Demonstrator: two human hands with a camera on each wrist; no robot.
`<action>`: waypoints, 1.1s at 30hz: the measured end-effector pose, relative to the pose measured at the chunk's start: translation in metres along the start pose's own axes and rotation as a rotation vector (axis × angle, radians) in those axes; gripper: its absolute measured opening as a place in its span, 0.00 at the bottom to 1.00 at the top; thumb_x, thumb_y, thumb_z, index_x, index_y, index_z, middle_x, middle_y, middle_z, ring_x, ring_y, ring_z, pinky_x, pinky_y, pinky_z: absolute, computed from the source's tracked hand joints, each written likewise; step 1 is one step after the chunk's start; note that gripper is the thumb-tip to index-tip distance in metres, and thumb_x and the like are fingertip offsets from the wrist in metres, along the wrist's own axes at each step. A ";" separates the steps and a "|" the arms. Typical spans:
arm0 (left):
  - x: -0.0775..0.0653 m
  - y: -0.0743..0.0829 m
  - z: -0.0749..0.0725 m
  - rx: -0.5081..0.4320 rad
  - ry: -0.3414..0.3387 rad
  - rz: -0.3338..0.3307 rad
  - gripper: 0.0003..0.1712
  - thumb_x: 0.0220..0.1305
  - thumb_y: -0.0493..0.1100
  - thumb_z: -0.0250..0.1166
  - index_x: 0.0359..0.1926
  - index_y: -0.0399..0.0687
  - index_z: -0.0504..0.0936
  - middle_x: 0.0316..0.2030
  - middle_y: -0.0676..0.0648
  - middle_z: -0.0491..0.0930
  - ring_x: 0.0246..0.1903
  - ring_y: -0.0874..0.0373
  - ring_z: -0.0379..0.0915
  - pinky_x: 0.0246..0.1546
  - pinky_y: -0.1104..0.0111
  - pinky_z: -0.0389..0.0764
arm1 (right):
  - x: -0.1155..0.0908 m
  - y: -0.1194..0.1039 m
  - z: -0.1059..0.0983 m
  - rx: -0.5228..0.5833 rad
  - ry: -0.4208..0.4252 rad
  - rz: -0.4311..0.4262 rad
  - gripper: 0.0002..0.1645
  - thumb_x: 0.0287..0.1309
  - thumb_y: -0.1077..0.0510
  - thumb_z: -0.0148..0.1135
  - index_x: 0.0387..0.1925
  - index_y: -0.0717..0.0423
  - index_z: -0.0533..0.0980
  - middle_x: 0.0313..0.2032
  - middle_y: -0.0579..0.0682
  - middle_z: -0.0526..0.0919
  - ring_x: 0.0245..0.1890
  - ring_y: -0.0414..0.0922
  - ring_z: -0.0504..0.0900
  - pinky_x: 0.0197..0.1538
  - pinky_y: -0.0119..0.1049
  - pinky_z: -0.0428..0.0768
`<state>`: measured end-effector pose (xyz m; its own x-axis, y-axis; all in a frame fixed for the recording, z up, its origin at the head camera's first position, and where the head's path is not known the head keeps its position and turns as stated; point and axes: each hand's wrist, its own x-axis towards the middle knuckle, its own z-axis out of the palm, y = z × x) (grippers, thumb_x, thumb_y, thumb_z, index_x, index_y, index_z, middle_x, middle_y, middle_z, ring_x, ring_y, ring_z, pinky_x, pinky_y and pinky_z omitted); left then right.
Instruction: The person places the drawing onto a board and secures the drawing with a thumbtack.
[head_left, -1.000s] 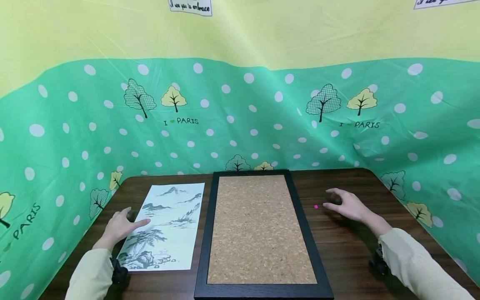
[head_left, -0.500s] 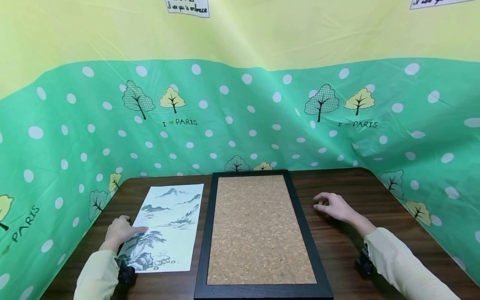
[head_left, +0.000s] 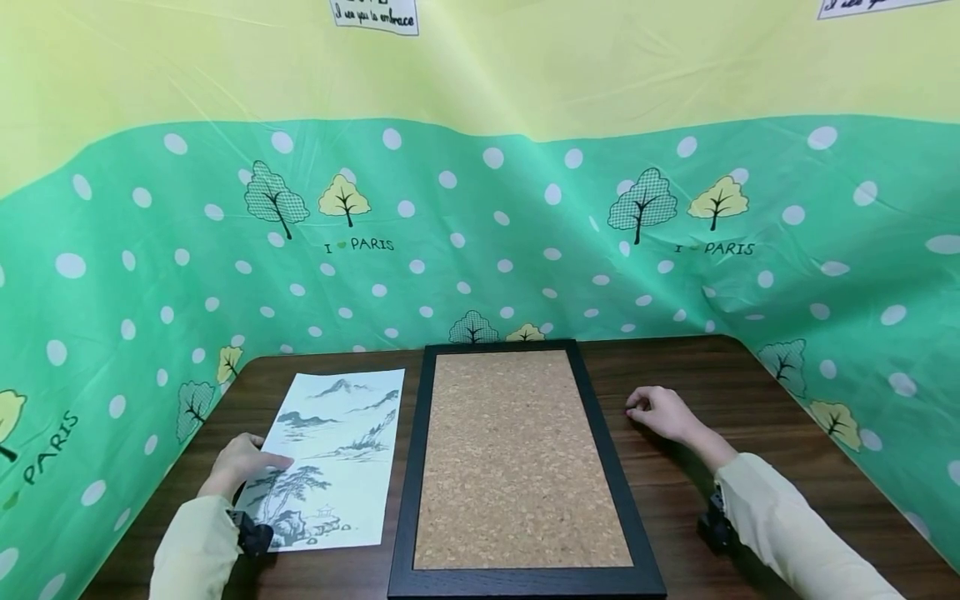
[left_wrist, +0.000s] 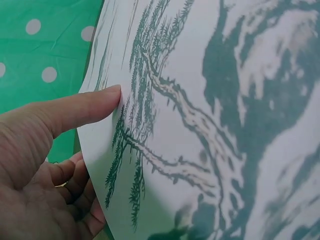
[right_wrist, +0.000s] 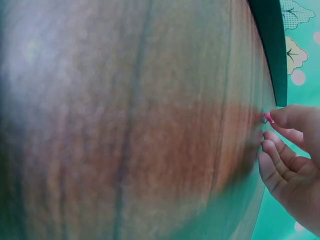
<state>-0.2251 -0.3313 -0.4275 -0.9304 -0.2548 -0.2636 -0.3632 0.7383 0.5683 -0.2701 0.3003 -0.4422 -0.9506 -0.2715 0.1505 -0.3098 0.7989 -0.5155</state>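
Note:
A sheet of paper printed with an ink landscape (head_left: pixel 337 433) lies on the left of the table. My left hand (head_left: pixel 242 460) pinches its left edge, thumb on the printed face and fingers behind it; in the left wrist view the sheet (left_wrist: pixel 185 120) bends up at this edge. To the right, my right hand (head_left: pixel 663 412) is just above the table. Between its thumb and index finger it pinches a pink push pin (right_wrist: pixel 269 118), which the head view does not show clearly. A black-framed cork board (head_left: pixel 517 458) lies between the two hands.
The dark wooden table (head_left: pixel 675 533) carries the board at its centre. Behind and on both sides hangs a green and yellow cloth (head_left: pixel 525 233) with dots and printed trees, close to the table's edges.
My right hand has moved left to the pink pin on the table and closed its thumb and finger on it. My left hand has taken hold of the paper's edge, and the sheet has shifted slightly.

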 end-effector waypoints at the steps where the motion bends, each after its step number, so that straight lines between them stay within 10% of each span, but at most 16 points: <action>1: 0.000 0.000 0.000 -0.005 0.001 0.000 0.46 0.41 0.50 0.72 0.51 0.20 0.61 0.47 0.24 0.65 0.44 0.36 0.62 0.47 0.46 0.66 | 0.000 0.000 0.000 -0.003 0.002 0.000 0.03 0.52 0.67 0.58 0.29 0.63 0.78 0.24 0.48 0.77 0.24 0.41 0.72 0.28 0.34 0.70; 14: 0.007 -0.017 0.000 0.007 0.007 0.110 0.17 0.51 0.41 0.65 0.31 0.30 0.69 0.26 0.42 0.67 0.29 0.50 0.63 0.28 0.65 0.66 | 0.001 -0.002 -0.004 -0.009 -0.038 -0.045 0.05 0.52 0.68 0.57 0.27 0.62 0.79 0.25 0.48 0.79 0.27 0.40 0.74 0.31 0.35 0.73; 33: -0.005 -0.021 -0.035 -0.192 -0.233 0.179 0.18 0.64 0.34 0.51 0.51 0.25 0.62 0.34 0.42 0.76 0.30 0.54 0.73 0.30 0.62 0.74 | -0.002 -0.005 -0.014 0.046 -0.079 -0.051 0.05 0.53 0.68 0.57 0.30 0.64 0.79 0.25 0.50 0.79 0.21 0.39 0.73 0.23 0.30 0.74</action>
<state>-0.2149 -0.3678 -0.4113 -0.9519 0.0337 -0.3046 -0.2186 0.6220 0.7519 -0.2671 0.3049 -0.4280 -0.9286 -0.3540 0.1115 -0.3546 0.7578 -0.5477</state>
